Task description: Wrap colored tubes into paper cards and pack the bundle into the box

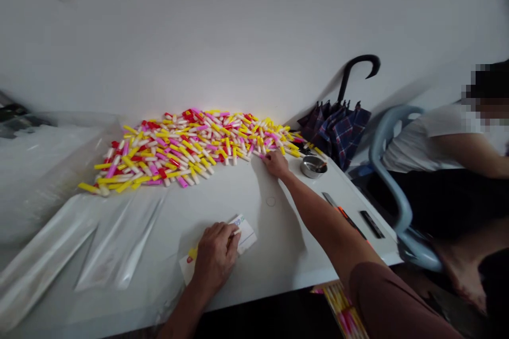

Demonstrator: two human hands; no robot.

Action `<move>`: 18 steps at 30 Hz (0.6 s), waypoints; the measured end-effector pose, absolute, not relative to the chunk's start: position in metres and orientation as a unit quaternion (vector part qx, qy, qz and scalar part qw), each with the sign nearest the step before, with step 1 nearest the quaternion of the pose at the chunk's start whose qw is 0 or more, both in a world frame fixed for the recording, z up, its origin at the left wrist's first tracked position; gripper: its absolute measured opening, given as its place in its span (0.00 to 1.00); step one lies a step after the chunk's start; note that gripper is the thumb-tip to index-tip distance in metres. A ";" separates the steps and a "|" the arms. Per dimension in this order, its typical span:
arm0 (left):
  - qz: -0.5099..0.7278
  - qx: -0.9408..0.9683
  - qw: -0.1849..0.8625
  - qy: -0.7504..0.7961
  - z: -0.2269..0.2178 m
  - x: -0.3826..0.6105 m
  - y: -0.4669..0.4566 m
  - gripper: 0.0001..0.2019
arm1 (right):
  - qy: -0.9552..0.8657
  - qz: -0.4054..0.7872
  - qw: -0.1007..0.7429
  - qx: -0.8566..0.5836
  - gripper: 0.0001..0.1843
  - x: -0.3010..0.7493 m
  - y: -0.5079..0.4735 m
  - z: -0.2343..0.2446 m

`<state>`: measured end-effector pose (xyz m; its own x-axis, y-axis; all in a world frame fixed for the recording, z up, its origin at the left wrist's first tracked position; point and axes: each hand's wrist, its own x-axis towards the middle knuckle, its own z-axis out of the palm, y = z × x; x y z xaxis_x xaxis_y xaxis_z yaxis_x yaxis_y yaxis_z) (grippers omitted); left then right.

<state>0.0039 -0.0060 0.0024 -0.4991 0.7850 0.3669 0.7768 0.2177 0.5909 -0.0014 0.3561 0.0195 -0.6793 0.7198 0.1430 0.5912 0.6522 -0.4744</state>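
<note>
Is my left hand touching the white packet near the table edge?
Touching. The head view shows the left hand lying on the white packet, covering its middle, with the packet's ends showing on either side.

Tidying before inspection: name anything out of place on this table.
A folded plaid umbrella leans at the table's far right corner beside the pile of coloured tubes, and a metal ashtray sits there: neither belongs with them.

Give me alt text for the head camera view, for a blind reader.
A person's right hand touches the edge of a pile of yellow, pink, red and white tubes on a white table, while the left hand holds a small packet. Clear plastic bags lie at left; a metal bowl, a folded umbrella and a seated person are at right.
</note>
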 end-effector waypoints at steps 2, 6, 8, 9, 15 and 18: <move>0.371 0.507 0.003 0.778 0.004 0.004 -0.006 0.06 | -0.899 0.200 0.154 -0.357 0.14 0.009 0.349 0.025; 0.370 0.511 -0.005 0.775 0.008 0.004 -0.007 0.10 | -0.908 0.251 0.139 -0.306 0.17 0.057 0.318 0.040; 0.377 0.506 -0.014 0.776 0.009 0.005 -0.008 0.10 | -0.911 0.299 0.126 -0.255 0.19 0.088 0.296 0.049; 0.381 0.504 -0.017 0.775 0.010 0.005 -0.009 0.10 | -0.911 0.322 0.115 -0.229 0.19 0.103 0.283 0.053; 0.393 0.498 -0.015 0.773 0.011 0.006 -0.010 0.11 | -0.897 0.408 0.043 -0.165 0.19 0.156 0.222 0.062; 0.391 0.499 -0.017 0.773 0.012 0.006 -0.010 0.11 | -0.891 0.421 0.050 -0.164 0.18 0.155 0.203 0.054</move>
